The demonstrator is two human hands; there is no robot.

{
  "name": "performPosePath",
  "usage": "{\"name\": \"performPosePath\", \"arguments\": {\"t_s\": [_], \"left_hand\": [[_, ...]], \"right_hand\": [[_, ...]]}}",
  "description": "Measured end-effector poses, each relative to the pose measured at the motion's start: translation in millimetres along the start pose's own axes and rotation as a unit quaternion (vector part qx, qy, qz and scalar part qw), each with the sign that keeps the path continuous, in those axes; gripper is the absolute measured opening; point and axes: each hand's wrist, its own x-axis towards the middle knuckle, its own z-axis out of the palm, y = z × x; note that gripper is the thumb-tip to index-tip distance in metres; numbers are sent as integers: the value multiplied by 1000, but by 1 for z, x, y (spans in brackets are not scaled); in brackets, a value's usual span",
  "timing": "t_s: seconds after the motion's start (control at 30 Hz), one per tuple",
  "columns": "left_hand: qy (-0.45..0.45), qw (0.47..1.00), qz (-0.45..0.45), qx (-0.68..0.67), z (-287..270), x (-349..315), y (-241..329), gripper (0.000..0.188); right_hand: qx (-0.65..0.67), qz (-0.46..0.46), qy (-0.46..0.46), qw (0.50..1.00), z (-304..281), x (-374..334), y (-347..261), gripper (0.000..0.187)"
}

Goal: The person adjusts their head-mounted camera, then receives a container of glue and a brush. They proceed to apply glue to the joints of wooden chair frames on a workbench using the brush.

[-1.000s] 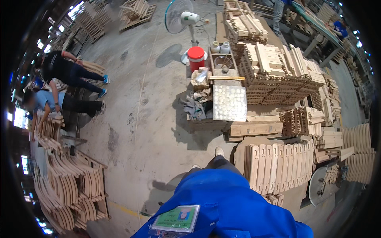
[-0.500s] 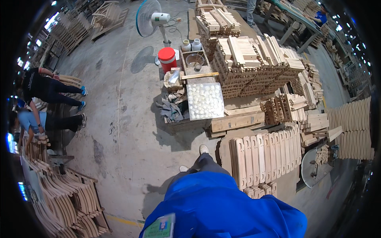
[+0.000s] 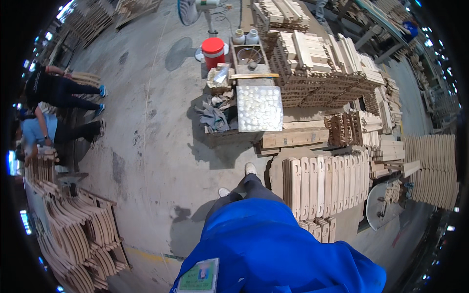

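Note:
Neither my left hand nor my right hand shows; only my blue top (image 3: 283, 244), dark trousers and pale shoes (image 3: 250, 169) are visible, with a badge (image 3: 198, 277) on the chest. Ahead of my feet, a flat tray (image 3: 260, 128) covered with whitish round pieces rests on a low stand. Grey rags (image 3: 213, 118) lie at its left. Beyond them are a red and white drum-shaped jug (image 3: 213, 54) and a wooden box (image 3: 265, 59) with a clear bowl (image 3: 248, 56) and two white jars. To my right stands a row of pale slotted wooden boards (image 3: 327, 188).
Tall stacks of wooden pieces (image 3: 317, 88) rise ahead right. A fan (image 3: 188, 10) stands beyond the jug. Curved wooden parts (image 3: 80, 234) are piled at lower left. Two people (image 3: 63, 90) work at the left edge. A round-edged metal plate (image 3: 378, 205) sits at right.
My view has shifted: the tray, jug and fan now sit higher in the picture, and the fan is partly cut off by the top edge. No hand appears in either frame.

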Motion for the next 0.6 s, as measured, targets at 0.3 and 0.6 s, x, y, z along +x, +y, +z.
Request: {"name": "performPosePath", "arguments": {"t_s": [0.3, 0.6], "left_hand": [[20, 997, -45, -67, 15, -35, -26, 59], [35, 982, -105, -156, 42, -70, -57, 59]], "right_hand": [[4, -13, 13, 1000, -3, -2, -6, 23], [4, -30, 21, 999, -6, -2, -14, 22]]}}
